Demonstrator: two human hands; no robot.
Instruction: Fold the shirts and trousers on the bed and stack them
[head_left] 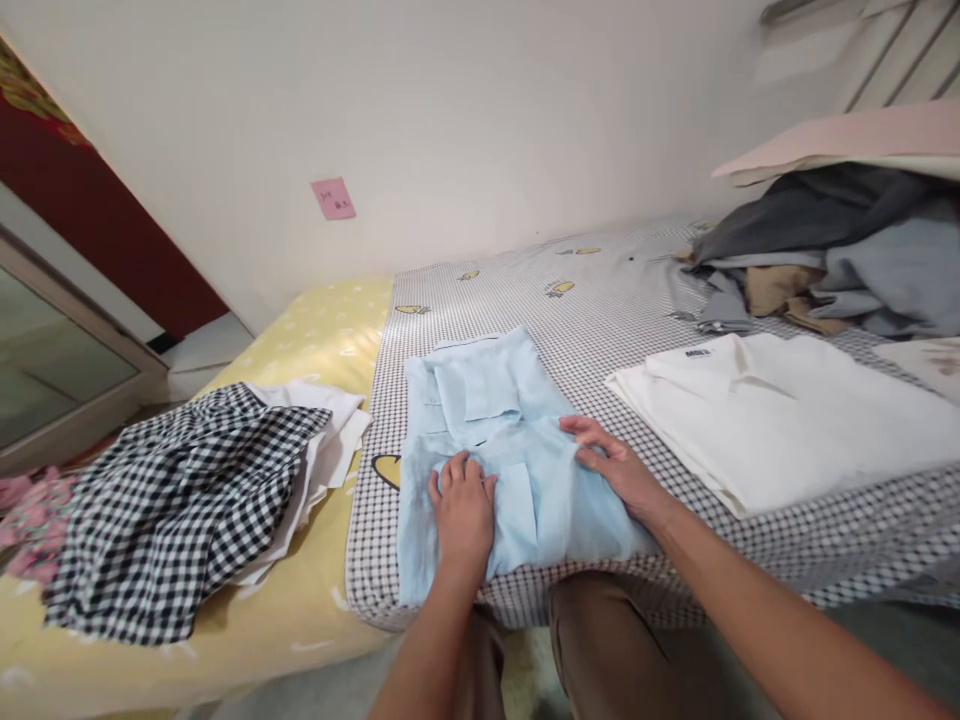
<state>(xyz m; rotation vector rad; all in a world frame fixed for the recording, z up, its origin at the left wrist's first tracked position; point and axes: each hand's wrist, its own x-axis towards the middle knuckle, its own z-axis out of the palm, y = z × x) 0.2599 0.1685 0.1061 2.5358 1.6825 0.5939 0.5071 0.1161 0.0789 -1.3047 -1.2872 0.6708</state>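
Observation:
A light blue shirt [487,390] lies on the checked bedsheet in front of me, partly folded, with one section turned over its middle. My left hand [463,505] rests on the fabric, palm down with the fingers spread. At the shirt's right side, my right hand [611,462] has its fingers and thumb closed on the edge of the cloth. To the right is a folded white garment [780,420] with dark lettering near its top. A black-and-white checked garment [202,490] sits on the left, on top of white folded clothes [319,470].
The checked bedsheet [480,300] meets a yellow bedsheet [337,320] on the left. A heap of grey and brown clothes [825,240] is at the back right. Pink flowered fabric [37,525] lies at far left. A pink note [333,199] is on the wall.

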